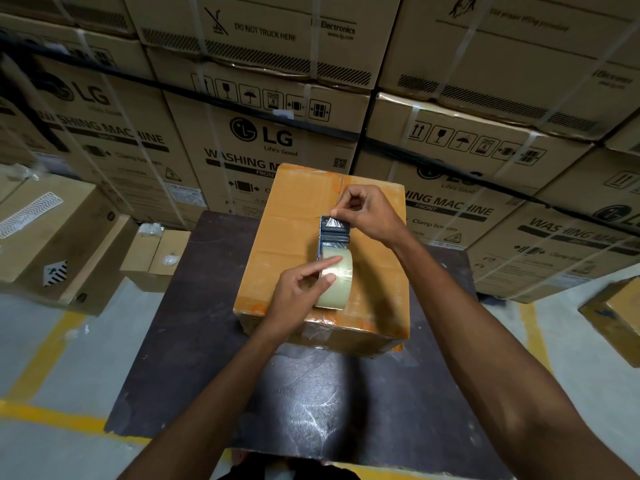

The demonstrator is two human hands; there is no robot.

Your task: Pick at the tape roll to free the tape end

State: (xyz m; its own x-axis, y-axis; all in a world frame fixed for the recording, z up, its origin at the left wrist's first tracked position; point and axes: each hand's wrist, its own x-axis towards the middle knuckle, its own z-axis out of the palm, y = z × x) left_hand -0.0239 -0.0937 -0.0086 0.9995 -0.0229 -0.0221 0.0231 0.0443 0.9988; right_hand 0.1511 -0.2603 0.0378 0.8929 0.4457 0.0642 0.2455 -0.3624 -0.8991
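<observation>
1. Big brown washing machine boxes (pixel 263 147) are stacked high like a wall at the back of what we see from the head camera. White straps run over them.

2. Below them we see a dark table (pixel 214 306). It stands on a grey floor (pixel 62 375) with yellow lines.

3. On the table sits an orange-brown box (pixel 287 237). Its flaps are closed, and a seam runs down the middle of its top.

4. On top of the box is a tape dispenser (pixel 334 233) with a roll of clear tape (pixel 337 278). It lies along the seam. Its long side points away from us, toward the wall of boxes. The roll is the end near us, and the dark blue cutter end is the far end.

5. Our left hand (pixel 299 289) holds the roll from the left side. The thumb and curled fingers grip it, and the first finger lies straight across the top of the roll.

6. Our right hand (pixel 367 211) is at the far end of the dispenser. Its thumb and fingers pinch the loose tape end (pixel 331 221) right at the cutter. The other fingers are curled in.

7. Two small boxes (pixel 159 251) stand on the floor, left of the table. One more brown box (pixel 616 320) lies on the floor at the right edge.
</observation>
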